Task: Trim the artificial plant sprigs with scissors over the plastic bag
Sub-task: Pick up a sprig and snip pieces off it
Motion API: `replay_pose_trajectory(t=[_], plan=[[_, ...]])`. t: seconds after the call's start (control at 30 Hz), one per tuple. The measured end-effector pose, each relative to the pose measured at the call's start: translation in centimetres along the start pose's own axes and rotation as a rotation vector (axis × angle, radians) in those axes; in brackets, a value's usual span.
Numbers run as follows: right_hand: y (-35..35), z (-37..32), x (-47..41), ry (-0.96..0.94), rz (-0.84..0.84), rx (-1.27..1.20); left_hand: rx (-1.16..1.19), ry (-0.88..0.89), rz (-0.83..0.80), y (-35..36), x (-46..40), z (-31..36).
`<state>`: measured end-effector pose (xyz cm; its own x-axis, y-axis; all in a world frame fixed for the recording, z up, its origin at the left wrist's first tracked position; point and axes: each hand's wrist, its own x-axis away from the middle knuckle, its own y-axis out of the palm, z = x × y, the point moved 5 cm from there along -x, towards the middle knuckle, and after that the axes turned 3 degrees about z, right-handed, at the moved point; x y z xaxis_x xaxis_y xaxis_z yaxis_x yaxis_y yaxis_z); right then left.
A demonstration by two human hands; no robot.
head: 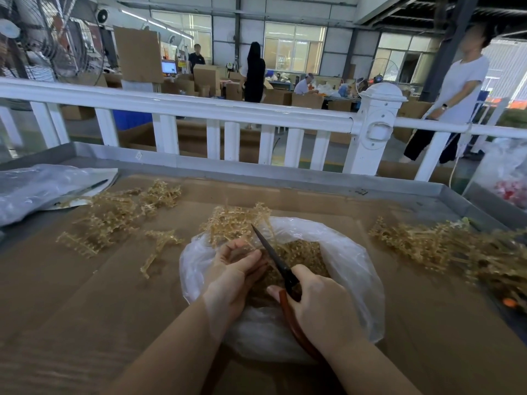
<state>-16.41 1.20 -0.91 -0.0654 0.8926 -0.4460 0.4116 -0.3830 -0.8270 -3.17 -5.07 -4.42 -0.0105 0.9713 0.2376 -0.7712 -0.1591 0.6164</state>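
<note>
Left hand (pixel 236 269) pinches a sprig (pixel 236 220) over the bag (pixel 350 258), stem running away from it; right hand (pixel 316 300) grips scissors (pixel 273 255), blades angled across the stem; untrimmed pile (pixel 445 249) right of bag.

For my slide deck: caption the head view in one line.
Left hand holds a golden sprig over the plastic bag while right hand works scissors.
</note>
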Motion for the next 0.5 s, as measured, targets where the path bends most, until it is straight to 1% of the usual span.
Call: replay_pose_trajectory(t=[0.13, 0.2, 0.3, 0.5], plan=[[0.13, 0.12, 0.01, 0.006, -0.008, 0.003, -0.025, -0.060, -0.031, 0.04, -0.16, -0.06], [0.20, 0.21, 0.02, 0.008, -0.013, 0.013, -0.028, -0.063, -0.049, 0.16, -0.21, 0.02], [0.17, 0.34, -0.05, 0.017, -0.021, 0.009, -0.012, -0.064, -0.034, 0.12, -0.35, -0.02], [-0.62, 0.48, -0.24, 0.074, -0.015, -0.107, 0.005, -0.077, -0.021, -0.09, -0.56, -0.31]])
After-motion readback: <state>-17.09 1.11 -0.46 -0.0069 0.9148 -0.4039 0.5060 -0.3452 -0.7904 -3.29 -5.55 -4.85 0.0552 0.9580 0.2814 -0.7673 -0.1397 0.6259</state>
